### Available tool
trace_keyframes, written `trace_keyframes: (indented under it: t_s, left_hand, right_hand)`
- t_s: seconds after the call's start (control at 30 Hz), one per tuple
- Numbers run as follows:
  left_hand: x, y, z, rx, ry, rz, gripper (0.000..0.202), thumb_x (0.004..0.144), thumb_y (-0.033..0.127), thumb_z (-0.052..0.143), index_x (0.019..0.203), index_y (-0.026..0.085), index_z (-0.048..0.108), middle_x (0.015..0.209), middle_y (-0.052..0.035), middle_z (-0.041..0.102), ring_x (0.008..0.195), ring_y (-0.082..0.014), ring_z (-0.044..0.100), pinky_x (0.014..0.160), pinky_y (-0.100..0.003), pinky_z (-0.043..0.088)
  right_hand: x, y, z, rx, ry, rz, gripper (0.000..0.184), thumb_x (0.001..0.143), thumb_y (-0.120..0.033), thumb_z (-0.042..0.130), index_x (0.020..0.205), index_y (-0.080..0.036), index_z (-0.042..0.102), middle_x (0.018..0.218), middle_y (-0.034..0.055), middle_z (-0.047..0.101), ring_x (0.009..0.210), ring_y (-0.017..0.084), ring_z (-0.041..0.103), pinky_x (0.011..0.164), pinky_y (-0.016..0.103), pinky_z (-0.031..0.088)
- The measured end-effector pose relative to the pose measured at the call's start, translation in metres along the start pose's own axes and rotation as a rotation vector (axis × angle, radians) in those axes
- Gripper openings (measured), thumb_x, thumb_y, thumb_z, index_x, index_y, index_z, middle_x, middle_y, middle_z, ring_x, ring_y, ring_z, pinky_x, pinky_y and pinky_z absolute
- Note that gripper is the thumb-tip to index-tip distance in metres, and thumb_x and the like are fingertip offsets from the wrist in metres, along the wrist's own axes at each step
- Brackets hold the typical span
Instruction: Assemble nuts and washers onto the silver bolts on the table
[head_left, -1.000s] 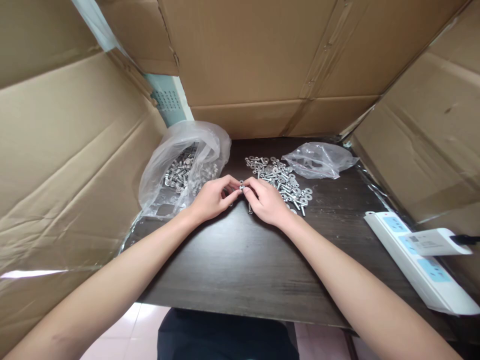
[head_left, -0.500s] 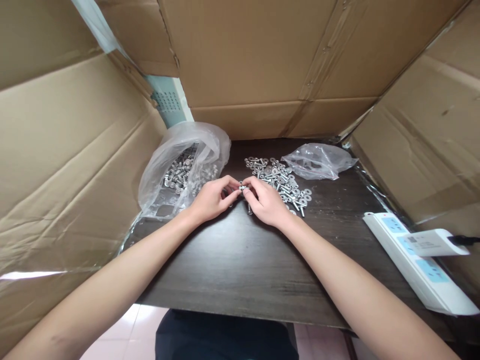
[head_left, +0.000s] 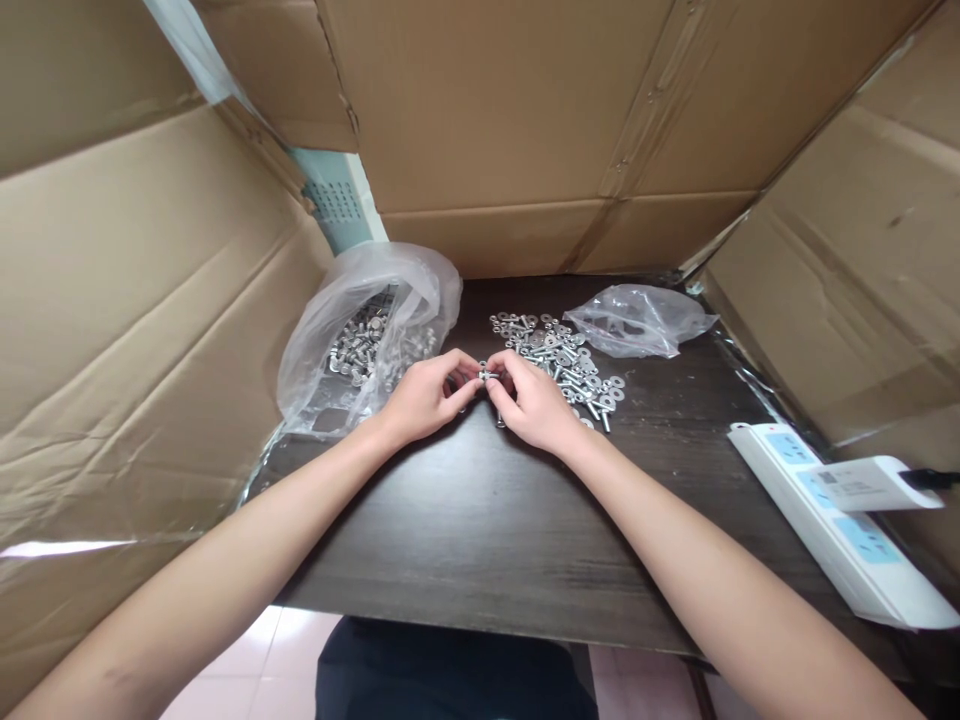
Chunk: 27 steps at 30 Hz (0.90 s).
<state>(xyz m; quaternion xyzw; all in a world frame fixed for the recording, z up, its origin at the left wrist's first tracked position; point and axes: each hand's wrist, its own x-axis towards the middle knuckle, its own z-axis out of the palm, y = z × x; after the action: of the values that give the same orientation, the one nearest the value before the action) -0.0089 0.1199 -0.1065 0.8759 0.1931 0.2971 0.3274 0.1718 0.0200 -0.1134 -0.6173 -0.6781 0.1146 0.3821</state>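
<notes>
My left hand (head_left: 426, 398) and my right hand (head_left: 529, 402) meet above the dark table, fingertips almost touching. Pinched between them is a small silver bolt (head_left: 487, 375), lying sideways. Both hands are closed on it; whether a nut or washer sits on it is too small to tell. Just beyond my right hand spreads a loose pile of silver bolts, nuts and washers (head_left: 562, 358). One more bolt (head_left: 500, 421) stands out below my right fingers, partly hidden. Left of my left hand, an open clear plastic bag (head_left: 300, 360) holds many bolts (head_left: 360, 345).
A crumpled clear plastic bag (head_left: 645, 320) lies at the back right. On the right stands a white power strip (head_left: 840, 530) with a plug and black cable. Cardboard walls (head_left: 525, 110) enclose the table (head_left: 480, 540) at the back and both sides.
Both hands stay in nearly the same place, with only slight finger movement around the bolt. The pile and bags look unchanged.
</notes>
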Motion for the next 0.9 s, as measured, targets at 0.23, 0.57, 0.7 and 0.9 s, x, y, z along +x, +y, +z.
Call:
trace_keyframes:
  t_s: [0.23,0.57,0.7,0.9]
  left_hand:
    - [-0.0001,0.0006,0.0,-0.002,-0.001,0.006,0.016,0.098,0.03,0.064,0.108,0.018,0.066,0.096,-0.0041,0.076,0.079,-0.0142,0.069,0.065,-0.023,0.055]
    - [0.0003,0.0014,0.0,-0.006,-0.004,-0.008,0.016,0.097,0.029,0.064,0.108,0.018,0.067,0.097,-0.005,0.076,0.079,-0.0153,0.07,0.065,-0.024,0.056]
    - [0.0,0.0015,0.0,-0.016,0.003,-0.008,0.017,0.098,0.03,0.063,0.109,0.018,0.067,0.096,-0.0047,0.076,0.08,-0.0155,0.071,0.066,-0.024,0.056]
    - [-0.0003,0.0015,-0.0004,-0.018,-0.001,0.009,0.017,0.098,0.029,0.063,0.109,0.017,0.066,0.096,-0.0049,0.075,0.081,-0.0149,0.07,0.066,-0.023,0.056]
  right_hand:
    - [0.0018,0.0013,0.0015,0.003,0.007,-0.02,0.024,0.106,-0.033,0.039,0.1,-0.021,0.058,0.101,0.0083,0.066,0.094,0.024,0.063,0.084,0.037,0.046]
    - [-0.0004,-0.0027,-0.0022,0.022,0.01,0.001,0.013,0.095,-0.027,0.054,0.106,-0.022,0.053,0.103,0.0067,0.064,0.083,0.021,0.06,0.076,0.036,0.046]
    - [0.0005,-0.003,-0.0018,0.044,0.034,-0.016,0.013,0.101,-0.03,0.046,0.103,-0.021,0.054,0.108,0.0091,0.061,0.091,0.022,0.061,0.082,0.038,0.047]
    - [0.001,-0.0011,0.0006,0.046,0.033,-0.048,0.017,0.103,-0.031,0.042,0.097,-0.021,0.056,0.109,0.0095,0.059,0.094,0.023,0.061,0.085,0.04,0.048]
